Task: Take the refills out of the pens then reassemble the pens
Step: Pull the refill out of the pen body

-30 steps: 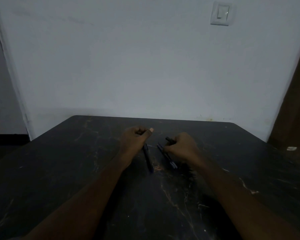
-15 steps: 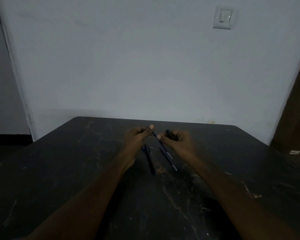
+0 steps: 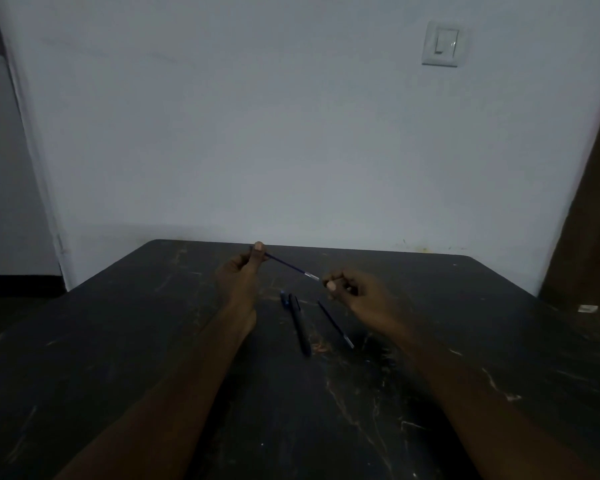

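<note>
My left hand (image 3: 239, 275) is raised above the black table (image 3: 118, 341) and pinches the far end of a thin blue refill (image 3: 288, 266). The refill slants down to the right, and its silver tip ends just short of my right hand (image 3: 361, 296). That hand's fingers curl round a dark pen barrel, which they almost wholly hide. Between my forearms a dark pen (image 3: 299, 325) lies on the table with a small blue piece (image 3: 284, 298) beside its far end. To its right lies a second loose refill (image 3: 336, 324).
A pale wall with a light switch (image 3: 440, 44) stands behind the table's far edge. A brown door or panel (image 3: 589, 220) is at the right, with a small white scrap (image 3: 587, 308) near the table's right side.
My hands have lifted off the table and drawn apart. The blue refill now stretches out between them, pulled leftward by my left hand. The pen and the other refill stay on the table.
</note>
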